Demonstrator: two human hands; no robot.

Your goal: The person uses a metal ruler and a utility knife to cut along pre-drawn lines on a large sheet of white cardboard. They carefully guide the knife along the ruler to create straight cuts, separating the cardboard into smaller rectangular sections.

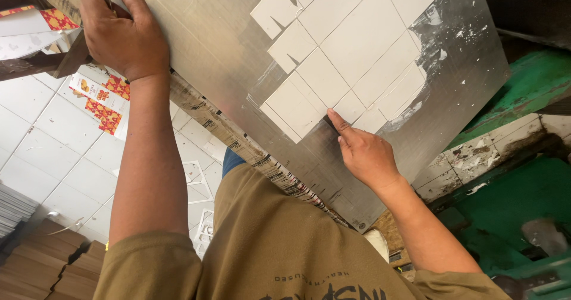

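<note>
White tiled floor [53, 151] fills the left of the frame, strewn with printed red-and-orange cartons [101, 100]; brown cardboard stack [47, 264] at lower left. Left hand [122, 29], upper left: fingers curled together over the top edge of a metal plate [220, 44], gripping it. Plate runs diagonally across the centre, a board edge [262, 163] showing beneath it. White die-cut sheet [351, 50], creased into panels, lies flat on the plate at upper centre. Right hand [363, 151], centre right: index finger extended, tip pressed at the sheet's lower edge, other fingers loosely bent, clasping nothing. Olive shirt [279, 240] at bottom centre. Green machine frame [523, 86], worn and chipped, occupies the right side.
</note>
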